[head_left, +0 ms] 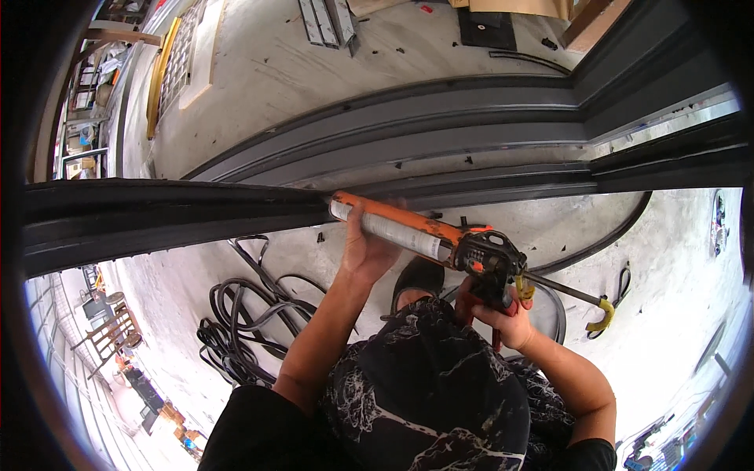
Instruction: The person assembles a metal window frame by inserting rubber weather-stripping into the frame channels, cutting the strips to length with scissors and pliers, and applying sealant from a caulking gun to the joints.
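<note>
Gripping the orange caulking gun (pixel 428 227) by its red handle (pixel 466 306) in the right hand (pixel 514 323), probably for steering and squeezing; wrapping the left hand (pixel 369 255) around the barrel (pixel 385 210), seemingly for bearing the front weight; holding its front end at the dark frame bar (pixel 157 220), not clearly touching; having coiled black strips (pixel 224 353) lying on the floor (pixel 173 298) beyond.

Left hand (pixel 371 253) fingers partly hidden behind orange caulking gun (pixel 407 229); right hand (pixel 514 326) partly hidden by grip (pixel 493 292); dark shoe (pixel 420 276) partly covered by patterned clothing (pixel 428 377); cardboard (pixel 522 6) cut by top edge; shelf clutter (pixel 104 86) at left rim too small to identify
</note>
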Tool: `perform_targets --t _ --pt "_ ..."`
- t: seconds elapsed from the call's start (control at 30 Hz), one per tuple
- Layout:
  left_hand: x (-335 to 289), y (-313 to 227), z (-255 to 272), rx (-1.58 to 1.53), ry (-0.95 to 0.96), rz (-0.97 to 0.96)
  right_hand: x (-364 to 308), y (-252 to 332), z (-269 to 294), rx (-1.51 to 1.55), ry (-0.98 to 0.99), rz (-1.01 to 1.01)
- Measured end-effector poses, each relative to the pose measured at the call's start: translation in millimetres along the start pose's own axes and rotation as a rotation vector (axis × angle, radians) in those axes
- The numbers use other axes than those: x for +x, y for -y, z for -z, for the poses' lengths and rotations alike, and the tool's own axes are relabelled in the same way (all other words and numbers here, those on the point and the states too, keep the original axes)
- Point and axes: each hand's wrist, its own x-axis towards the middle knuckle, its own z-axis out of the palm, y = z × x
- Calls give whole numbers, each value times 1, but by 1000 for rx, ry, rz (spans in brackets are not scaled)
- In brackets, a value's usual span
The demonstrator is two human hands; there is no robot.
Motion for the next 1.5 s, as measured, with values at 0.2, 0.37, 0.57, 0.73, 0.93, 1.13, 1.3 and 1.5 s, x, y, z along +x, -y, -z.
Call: perform_targets --t 0.2,0.37,0.57,0.73,0.93,1.13,1.3,1.5 --pt "2 -4 3 -9 72 21 5 9 11 -42 58 -42" --pt "-1 -4 1 -94 -6 36 9 18 16 -496 166 181" --pt "-10 -4 0 90 183 117 -1 42 11 -555 76 301" --pt "-14 3 -10 121 181 137 -6 50 16 -583 116 228" --pt "-22 -5 -4 135 143 128 -2 45 15 -603 153 272" --pt "-20 -11 6 56 102 62 12 41 5 -564 221 257" --pt "-21 -13 4 -28 216 1 16 58 -1 -719 231 336" --pt "-14 -8 13 -69 314 80 11 82 6 -934 305 426"
